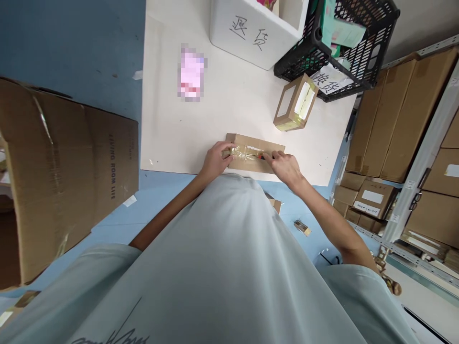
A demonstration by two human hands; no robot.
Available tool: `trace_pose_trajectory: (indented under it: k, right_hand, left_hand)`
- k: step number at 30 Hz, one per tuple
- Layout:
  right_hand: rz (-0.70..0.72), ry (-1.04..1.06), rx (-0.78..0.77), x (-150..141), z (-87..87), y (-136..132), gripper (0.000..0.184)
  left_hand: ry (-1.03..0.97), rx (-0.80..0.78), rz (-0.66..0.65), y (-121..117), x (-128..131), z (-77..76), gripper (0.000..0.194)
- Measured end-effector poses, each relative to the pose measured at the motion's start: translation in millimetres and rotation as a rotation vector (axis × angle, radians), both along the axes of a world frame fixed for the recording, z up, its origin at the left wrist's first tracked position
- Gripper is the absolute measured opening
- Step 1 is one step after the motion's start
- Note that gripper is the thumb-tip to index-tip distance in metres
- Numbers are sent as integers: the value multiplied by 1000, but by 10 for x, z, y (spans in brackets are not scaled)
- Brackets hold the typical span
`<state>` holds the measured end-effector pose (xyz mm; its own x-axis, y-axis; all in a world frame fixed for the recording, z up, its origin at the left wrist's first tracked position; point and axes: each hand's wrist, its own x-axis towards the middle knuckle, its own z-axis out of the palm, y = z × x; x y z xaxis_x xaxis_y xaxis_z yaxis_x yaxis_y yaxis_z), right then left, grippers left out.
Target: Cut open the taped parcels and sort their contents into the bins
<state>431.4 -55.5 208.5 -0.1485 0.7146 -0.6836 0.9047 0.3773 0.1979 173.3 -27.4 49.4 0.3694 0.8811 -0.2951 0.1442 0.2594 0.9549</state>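
Observation:
A long, narrow cardboard box [245, 165] lies at the table's front edge, with clear tape along its top. My left hand [217, 158] grips its left end, thumb and fingers on the taped surface. Closed around a small red and black utility knife [261, 156], my right hand [285, 167] rests over the right part of the box. The knife's tip meets the tape seam; most of its handle is hidden by the fingers. Behind the right hand stands a second, taped cardboard box [296, 102] with a white label.
On the white table [172, 129] are a blurred pink item [192, 74], a white foam box [247, 36] and a black crate [358, 57] holding packages. A large open carton [71, 177] stands at left. Shelves with cartons [398, 114] line the right. Small boxes [302, 227] lie on the blue floor.

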Motion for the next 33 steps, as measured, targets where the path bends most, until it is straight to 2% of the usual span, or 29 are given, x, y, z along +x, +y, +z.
trace_pose_trajectory:
  k: [5, 9, 12, 17, 22, 24, 26, 29, 31, 33]
  right_hand:
    - [-125, -47, 35, 758, 80, -304, 44]
    - [-186, 92, 105, 1202, -43, -469, 39]
    - [-174, 157, 126, 1413, -269, -494, 38]
    - [-196, 275, 144, 1644, -750, -538, 42]
    - [-356, 615, 168, 1647, -1292, -687, 43]
    - [-454, 746, 176, 1592, -1490, -761, 43]
    - [-550, 844, 195, 1528, -1652, -844, 45]
    - [-713, 936, 262, 1450, -1816, -985, 48]
    - [-852, 973, 305, 1425, -1877, -1086, 51]
    - [-991, 1000, 328, 1419, -1908, -1183, 54]
  left_hand:
    - [21, -58, 8, 23, 12, 40, 39]
    - [52, -90, 38, 21, 64, 53, 39]
    - [112, -96, 49, 13, 99, 85, 39]
    - [272, -65, 68, -10, 165, 153, 37]
    - [419, -29, 93, -51, 220, 197, 38]
    - [483, -9, 98, -70, 237, 258, 36]
    - [582, 74, 90, -91, 293, 361, 35]
    - [677, 271, -52, -139, 552, 534, 48]
    - [654, 340, -253, -179, 859, 605, 75]
    - [628, 374, -471, -210, 1219, 619, 110]
